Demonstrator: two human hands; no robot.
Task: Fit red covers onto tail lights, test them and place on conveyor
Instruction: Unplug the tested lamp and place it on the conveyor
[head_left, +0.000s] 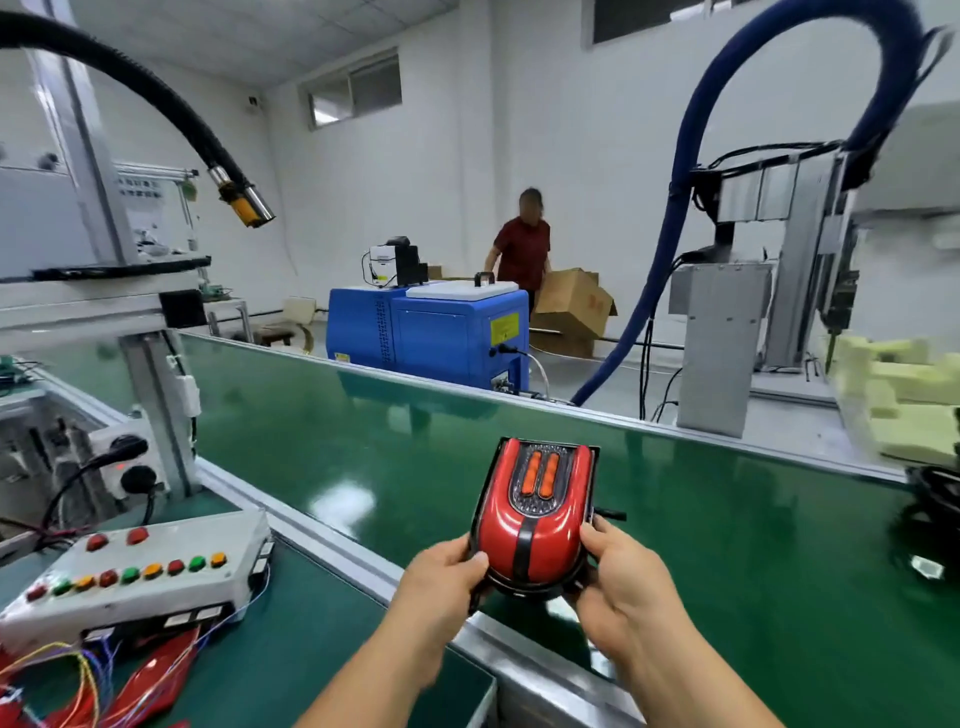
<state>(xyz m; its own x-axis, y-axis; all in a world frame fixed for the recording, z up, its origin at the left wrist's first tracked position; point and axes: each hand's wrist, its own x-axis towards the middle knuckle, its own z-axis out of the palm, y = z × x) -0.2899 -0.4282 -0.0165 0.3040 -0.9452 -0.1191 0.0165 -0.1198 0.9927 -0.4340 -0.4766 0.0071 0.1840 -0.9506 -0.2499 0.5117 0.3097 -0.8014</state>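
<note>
Both hands, left and right, grip the covered tail light by its sides above the conveyor; looks light, rigid, glossy-slippery, so hold the black edges.

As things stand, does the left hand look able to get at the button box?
Probably not yet: the left hand grips the tail light. The button box sits to its left with nothing between, so letting go should free it.
</note>
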